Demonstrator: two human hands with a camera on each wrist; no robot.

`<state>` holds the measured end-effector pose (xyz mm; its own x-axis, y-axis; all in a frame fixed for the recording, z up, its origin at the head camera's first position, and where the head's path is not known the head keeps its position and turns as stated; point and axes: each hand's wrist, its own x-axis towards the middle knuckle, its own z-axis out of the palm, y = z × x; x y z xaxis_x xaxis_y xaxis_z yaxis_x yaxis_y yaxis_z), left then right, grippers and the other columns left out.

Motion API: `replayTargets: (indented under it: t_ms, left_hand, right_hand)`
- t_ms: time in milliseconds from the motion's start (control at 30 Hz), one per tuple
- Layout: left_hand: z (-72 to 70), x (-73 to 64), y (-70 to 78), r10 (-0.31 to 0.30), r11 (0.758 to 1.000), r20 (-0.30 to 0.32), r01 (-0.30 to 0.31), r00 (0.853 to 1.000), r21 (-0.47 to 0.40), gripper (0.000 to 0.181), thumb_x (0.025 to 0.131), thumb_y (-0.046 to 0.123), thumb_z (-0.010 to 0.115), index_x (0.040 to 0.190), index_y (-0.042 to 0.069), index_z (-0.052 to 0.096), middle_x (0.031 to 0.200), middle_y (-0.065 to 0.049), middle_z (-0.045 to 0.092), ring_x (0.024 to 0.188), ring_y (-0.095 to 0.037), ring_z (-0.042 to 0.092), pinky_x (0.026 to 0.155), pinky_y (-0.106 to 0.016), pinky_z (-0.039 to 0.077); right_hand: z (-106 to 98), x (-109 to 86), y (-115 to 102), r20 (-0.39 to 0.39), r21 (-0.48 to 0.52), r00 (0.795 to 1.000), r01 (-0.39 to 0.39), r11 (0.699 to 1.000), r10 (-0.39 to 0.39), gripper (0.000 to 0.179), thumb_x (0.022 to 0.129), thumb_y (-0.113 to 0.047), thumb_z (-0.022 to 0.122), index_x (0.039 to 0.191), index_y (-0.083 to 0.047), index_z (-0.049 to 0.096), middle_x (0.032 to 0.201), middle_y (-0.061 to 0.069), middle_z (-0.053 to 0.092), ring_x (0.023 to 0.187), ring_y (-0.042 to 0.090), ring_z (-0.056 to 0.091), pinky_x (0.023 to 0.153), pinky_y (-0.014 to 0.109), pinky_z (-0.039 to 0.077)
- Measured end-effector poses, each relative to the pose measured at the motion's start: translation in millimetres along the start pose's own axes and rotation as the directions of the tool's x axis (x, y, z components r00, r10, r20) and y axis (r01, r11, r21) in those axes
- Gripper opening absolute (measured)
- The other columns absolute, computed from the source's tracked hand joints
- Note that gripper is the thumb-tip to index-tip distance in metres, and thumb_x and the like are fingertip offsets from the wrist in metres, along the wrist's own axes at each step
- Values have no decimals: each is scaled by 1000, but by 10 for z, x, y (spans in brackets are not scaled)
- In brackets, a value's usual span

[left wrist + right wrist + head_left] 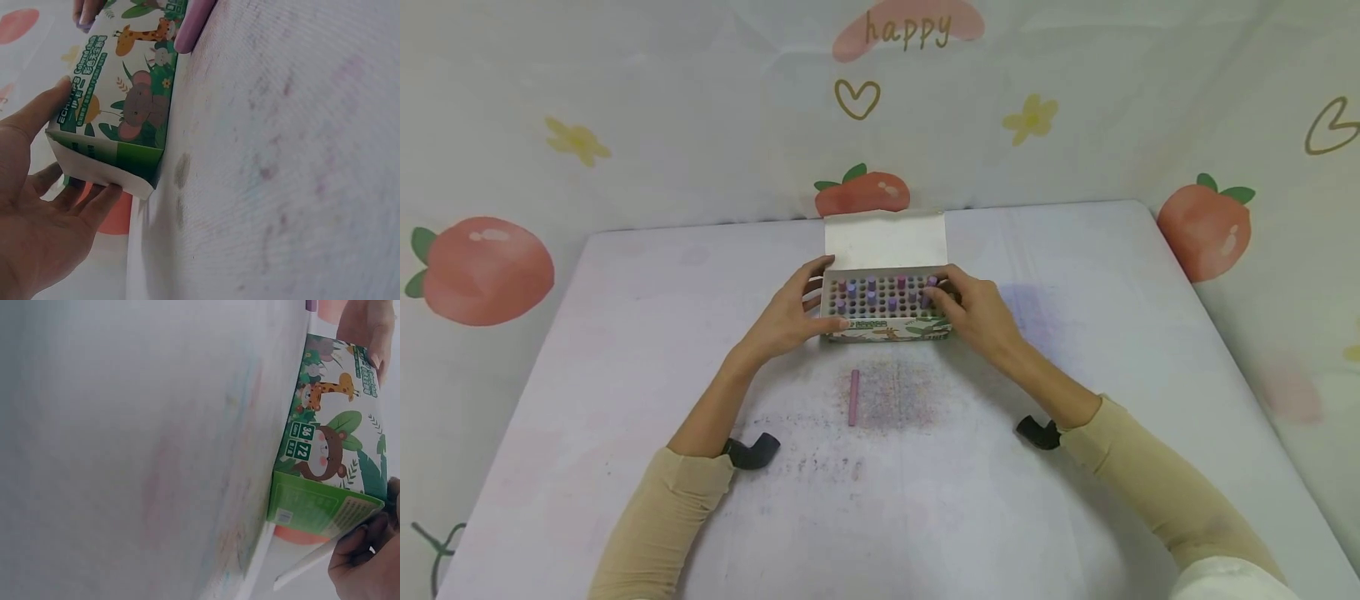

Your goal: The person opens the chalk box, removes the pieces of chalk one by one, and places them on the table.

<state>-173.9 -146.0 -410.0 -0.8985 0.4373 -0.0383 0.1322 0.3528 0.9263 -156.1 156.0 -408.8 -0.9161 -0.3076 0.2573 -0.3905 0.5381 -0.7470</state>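
Note:
A chalk box [889, 334] printed with cartoon animals stands at the middle back of the table, its white lid [886, 240] raised. Inside, several purple and pink chalks stick up from a grid of holes. My left hand [784, 319] holds the box's left end, thumb at the front edge and fingers spread along the side; in the left wrist view, a side flap [100, 172] juts out by the fingers. At the right end, my right hand [981, 310] pinches a purple chalk [927, 296] standing in the grid. A pinkish-purple chalk stick [853, 398] lies in front of the box.
Coloured chalk dust [898, 400] marks the white tabletop [910, 517] before the box, with a bluish smear [1037, 317] to the right. Black wrist mounts [756, 451] show at both wrists. A fruit-printed curtain [715, 108] hangs behind the table.

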Motion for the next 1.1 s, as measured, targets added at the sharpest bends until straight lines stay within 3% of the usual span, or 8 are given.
replayTargets:
  t_ms: [167, 300, 433, 533, 733, 933, 1100]
  left_hand:
    - [-4, 2, 0, 0, 1000, 1, 0, 1000, -1, 98, 83, 13, 82, 159, 15, 19, 160, -9, 23, 145, -31, 29, 117, -39, 35]
    - [-3, 4, 6, 10, 1000, -2, -10, 1000, 6, 98, 83, 13, 83, 158, 15, 20, 160, -9, 23, 145, -30, 29, 118, -38, 35]
    - [1, 1, 15, 15, 1000, 0, -15, 1000, 8, 99, 83, 13, 83, 158, 14, 20, 159, -10, 24, 145, -30, 29, 118, -37, 34]
    - [5, -3, 14, 13, 1000, 3, -13, 1000, 5, 99, 83, 12, 83, 159, 14, 19, 159, -10, 24, 145, -30, 28, 118, -38, 33]
    - [9, -3, 12, 5, 1000, 3, -5, 1000, 5, 99, 82, 13, 83, 158, 14, 20, 159, -9, 24, 146, -29, 28, 118, -37, 34]
    - [1, 2, -3, 2, 1000, -4, -2, 1000, 18, 100, 83, 14, 83, 159, 16, 18, 159, -11, 24, 145, -30, 29, 118, -39, 34]
    - [-4, 7, -3, 7, 999, -8, -6, 1000, 32, 100, 82, 15, 83, 159, 16, 19, 159, -11, 25, 144, -31, 30, 118, -41, 34]
  right_hand:
    - [3, -17, 9, -59, 80, 998, -11, 997, 15, 22, 102, -27, 57, 114, -11, 65, 73, 1, 65, 53, 17, 47, 46, 26, 34]
    - [1, -8, 11, -82, 23, 996, 39, 999, -37, 21, 106, -24, 50, 115, -7, 59, 63, 1, 56, 45, 11, 33, 39, 24, 27]
    - [-32, 8, -33, -90, 2, 996, 30, 1000, -29, 24, 109, -26, 41, 116, -6, 52, 55, 3, 49, 42, 9, 26, 36, 24, 22]
    - [-74, 18, -71, -101, 49, 995, 2, 999, 3, 26, 109, -29, 40, 117, -6, 51, 58, 6, 55, 46, 13, 36, 38, 25, 26]
    - [-143, 25, -90, -104, 186, 994, -15, 982, 35, 24, 108, -25, 42, 117, -4, 51, 83, 12, 73, 61, 26, 56, 43, 24, 37]
    - [-172, -6, -170, -45, 343, 996, -54, 938, 74, 27, 107, -21, 45, 121, 2, 51, 89, 17, 72, 67, 36, 63, 57, 31, 56]
    - [-173, -51, -239, -17, 362, 994, -93, 927, 106, 25, 106, -22, 50, 119, -2, 54, 89, 16, 72, 75, 34, 65, 61, 36, 59]
